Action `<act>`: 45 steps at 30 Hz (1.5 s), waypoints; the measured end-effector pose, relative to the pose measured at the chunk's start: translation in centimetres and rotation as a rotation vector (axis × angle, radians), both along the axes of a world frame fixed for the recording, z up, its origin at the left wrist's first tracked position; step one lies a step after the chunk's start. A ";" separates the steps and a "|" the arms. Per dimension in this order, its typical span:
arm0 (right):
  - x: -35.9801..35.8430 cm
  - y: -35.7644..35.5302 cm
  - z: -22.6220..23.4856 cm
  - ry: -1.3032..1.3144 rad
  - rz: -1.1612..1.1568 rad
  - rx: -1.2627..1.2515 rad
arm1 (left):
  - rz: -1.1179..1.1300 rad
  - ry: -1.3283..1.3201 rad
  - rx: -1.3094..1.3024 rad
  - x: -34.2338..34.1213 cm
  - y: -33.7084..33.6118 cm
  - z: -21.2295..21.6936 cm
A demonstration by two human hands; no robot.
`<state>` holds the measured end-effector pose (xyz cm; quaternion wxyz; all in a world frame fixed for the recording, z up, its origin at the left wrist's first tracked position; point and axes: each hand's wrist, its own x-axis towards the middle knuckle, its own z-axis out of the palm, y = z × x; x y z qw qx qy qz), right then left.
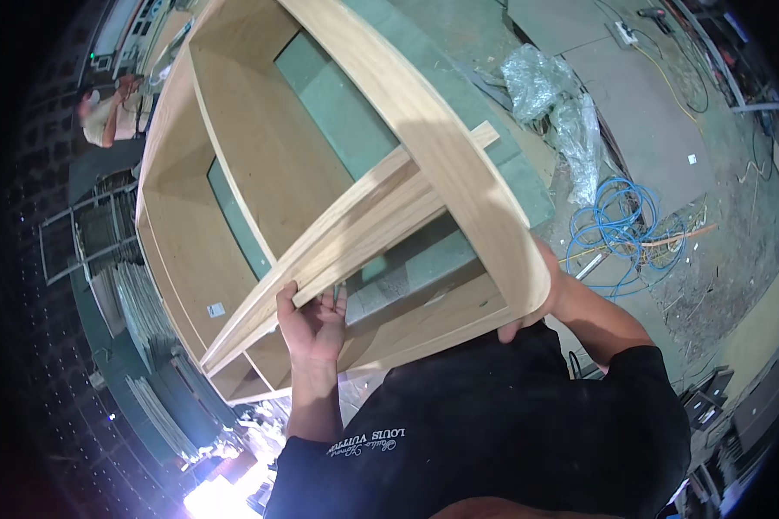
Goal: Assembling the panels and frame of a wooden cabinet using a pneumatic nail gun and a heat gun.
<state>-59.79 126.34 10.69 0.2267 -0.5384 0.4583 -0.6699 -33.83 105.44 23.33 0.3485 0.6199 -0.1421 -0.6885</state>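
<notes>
A large light-wood cabinet carcass (472, 190) with open compartments stands tilted in front of me. A pale wooden board (372, 233) with visible grain lies slantwise across it, next to a narrower wooden rail (337, 216). My left hand (313, 327), palm up, has its thumb on one side of the board's near end and its half-curled fingers on the other. Around the carcass's near right corner wraps my right hand (541, 290); its fingertips show below the edge, and the wood hides part of the palm.
Bubble-wrap-like clear plastic (545, 86) and a tangled blue hose (614, 225) lie on the floor to the right. Stacked panels (138, 303) stand on the left. Another person (117, 117) works at the far left. A power drill (655, 17) lies far right.
</notes>
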 end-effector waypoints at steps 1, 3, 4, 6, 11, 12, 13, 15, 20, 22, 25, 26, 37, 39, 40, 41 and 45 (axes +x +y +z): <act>-0.4 -0.2 0.2 0.003 -0.006 -0.021 | 0.022 -0.004 0.000 -0.1 -0.1 0.1; -1.4 -0.3 0.6 0.029 0.006 -0.020 | -0.044 0.047 -0.020 -0.6 -0.2 0.5; -2.1 -0.6 0.5 0.067 -0.011 -0.026 | -0.042 0.053 -0.023 -1.4 -0.4 0.6; -1.8 -0.2 -0.5 -0.004 0.028 0.004 | -0.020 0.052 -0.048 -1.8 -0.2 0.4; -1.3 -0.3 -0.8 -0.018 -0.055 -0.053 | -0.025 0.064 -0.066 -1.4 -0.1 -0.3; -1.3 -0.3 -0.8 0.014 -0.080 -0.033 | -0.024 0.066 -0.076 -1.5 -0.1 -0.5; -1.4 -0.1 -0.9 0.019 -0.076 -0.030 | -0.027 0.066 -0.080 -1.6 0.0 -0.6; -1.8 0.7 -1.9 0.115 -0.006 0.085 | -0.019 0.056 -0.084 -2.0 0.1 -0.6; -1.0 0.5 -2.7 0.003 -0.072 0.083 | 0.003 0.155 -0.141 -1.4 0.3 0.2; -1.5 -0.9 -3.8 0.010 -0.098 0.076 | 0.017 0.230 -0.148 0.6 0.1 -1.4; -3.0 2.1 -6.2 0.022 -0.095 0.041 | -0.034 0.151 -0.123 0.4 2.2 -0.3; -1.8 2.2 -5.9 0.016 -0.087 0.020 | -0.114 0.120 -0.153 0.9 2.7 -0.4; -6.0 6.6 -14.0 0.135 -0.384 0.185 | -0.815 -0.719 -1.033 9.1 8.0 5.5; -6.2 5.5 -12.2 0.327 -0.342 0.105 | -0.781 -1.258 -1.220 11.1 7.8 4.0; -5.6 5.1 -12.0 0.157 -0.366 0.119 | -0.766 -1.250 -1.240 12.0 7.1 3.0; -5.0 4.9 -11.1 0.164 -0.366 0.109 | -0.689 -1.279 -1.214 13.0 7.0 2.1; -5.1 4.3 -9.6 0.205 -0.361 0.112 | -0.536 -1.289 -1.212 13.9 6.8 0.7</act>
